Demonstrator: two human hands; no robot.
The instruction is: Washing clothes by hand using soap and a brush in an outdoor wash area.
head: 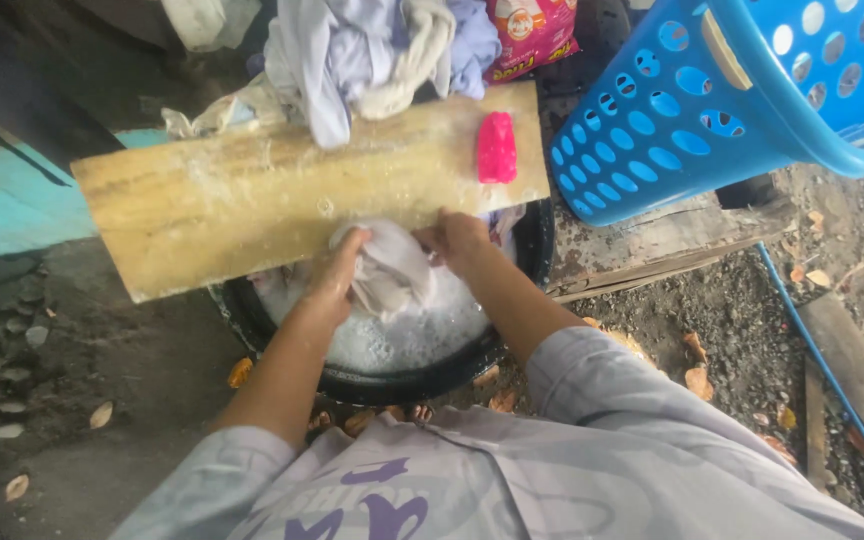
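Left hand [337,275] and right hand [460,240] both clench a wet white cloth [392,272], bunched between them, over the suds-filled black round basin [392,383], just below the pale wooden washboard plank [252,190]; the pink soap bar [496,147] lies beyond the right hand.

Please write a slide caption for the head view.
Both hands hold a white cloth over a soapy basin.
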